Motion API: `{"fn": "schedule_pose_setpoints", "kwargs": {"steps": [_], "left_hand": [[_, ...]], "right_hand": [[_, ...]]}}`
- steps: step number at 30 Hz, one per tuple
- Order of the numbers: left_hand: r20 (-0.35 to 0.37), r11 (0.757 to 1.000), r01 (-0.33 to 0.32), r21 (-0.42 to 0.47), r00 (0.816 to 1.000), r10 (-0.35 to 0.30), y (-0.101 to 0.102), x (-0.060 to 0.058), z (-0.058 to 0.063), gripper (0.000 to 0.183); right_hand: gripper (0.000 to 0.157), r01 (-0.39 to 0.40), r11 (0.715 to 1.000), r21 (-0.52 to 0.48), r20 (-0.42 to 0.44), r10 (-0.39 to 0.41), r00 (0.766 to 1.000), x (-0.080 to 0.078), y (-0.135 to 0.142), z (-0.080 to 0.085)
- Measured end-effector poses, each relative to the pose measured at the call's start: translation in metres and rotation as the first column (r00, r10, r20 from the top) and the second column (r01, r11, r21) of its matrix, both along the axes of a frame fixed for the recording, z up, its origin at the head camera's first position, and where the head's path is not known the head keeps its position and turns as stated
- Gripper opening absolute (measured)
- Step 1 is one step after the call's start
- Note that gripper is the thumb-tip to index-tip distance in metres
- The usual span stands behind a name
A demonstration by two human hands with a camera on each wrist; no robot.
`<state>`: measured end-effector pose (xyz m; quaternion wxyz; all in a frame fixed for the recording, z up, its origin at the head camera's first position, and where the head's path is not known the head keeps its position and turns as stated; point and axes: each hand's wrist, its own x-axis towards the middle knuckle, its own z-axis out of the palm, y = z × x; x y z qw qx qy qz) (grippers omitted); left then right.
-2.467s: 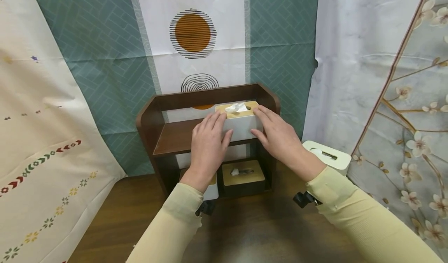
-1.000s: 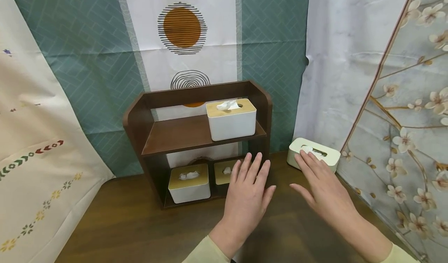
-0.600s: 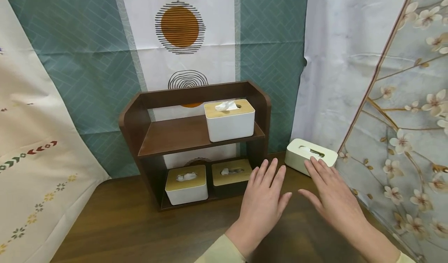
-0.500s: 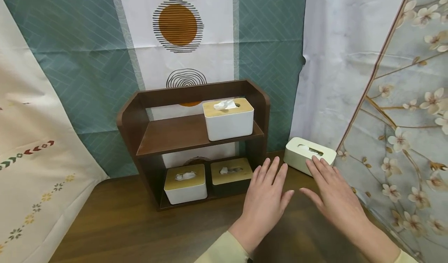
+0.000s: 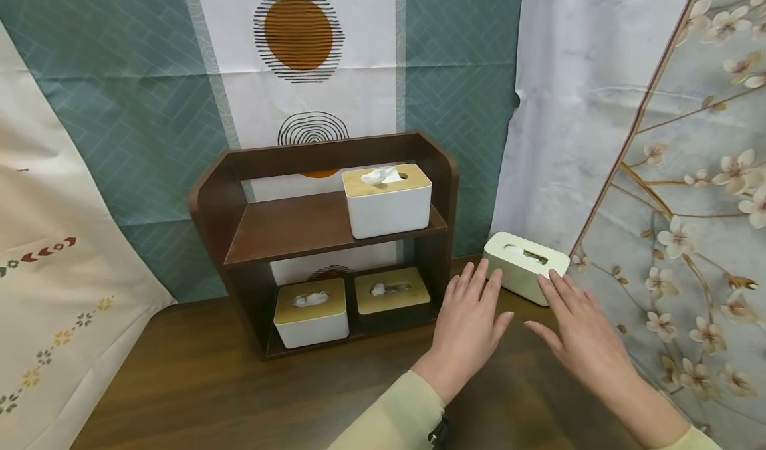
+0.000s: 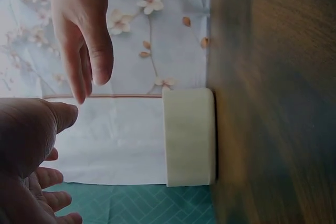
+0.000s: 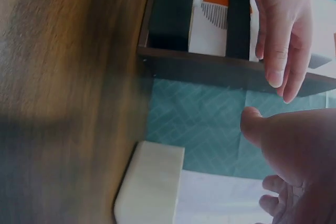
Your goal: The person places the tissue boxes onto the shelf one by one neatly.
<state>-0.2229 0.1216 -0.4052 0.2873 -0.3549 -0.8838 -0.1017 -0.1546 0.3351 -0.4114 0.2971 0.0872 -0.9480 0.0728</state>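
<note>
A pale green tissue box [image 5: 517, 278] stands on the table against the right-hand cloth, a tissue in its slot. My left hand [image 5: 469, 327] is held in front of its left end, fingers straight, and my right hand [image 5: 589, 337] is in front of its right end, fingers likewise extended. In both wrist views the hands look apart from the green box [image 6: 189, 137] and hold nothing. A white tissue box [image 5: 391, 214] with a wooden lid and a tissue poking out sits at the right of the upper shelf.
The dark brown two-tier shelf [image 5: 287, 227] stands at the back of the wooden table [image 5: 227, 397]. On its lower tier are another white tissue box [image 5: 314, 330] and a dark one with a wooden lid [image 5: 391, 292]. Patterned cloths [image 5: 461, 104] hang behind and at both sides.
Both hands have let go of the white tissue box on the upper shelf and moved down and right, to before the green box. Lately they shift only slightly right; the head view has turned a little.
</note>
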Motion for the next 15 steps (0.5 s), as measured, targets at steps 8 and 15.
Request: {"fn": "schedule_pose_setpoints", "kwargs": {"steps": [8, 15], "left_hand": [[0.036, 0.999, -0.031, -0.033, 0.999, 0.032, 0.017, -0.011, -0.009, 0.07], [0.06, 0.998, -0.05, -0.043, 0.997, 0.053, 0.029, -0.022, -0.014, 0.07]], "right_hand": [[0.092, 0.032, 0.999, 0.001, 0.044, -0.032, 0.999, -0.006, 0.009, -0.01], [0.089, 0.059, 0.998, -0.01, 0.077, -0.058, 0.995, -0.011, 0.018, -0.014]]}}
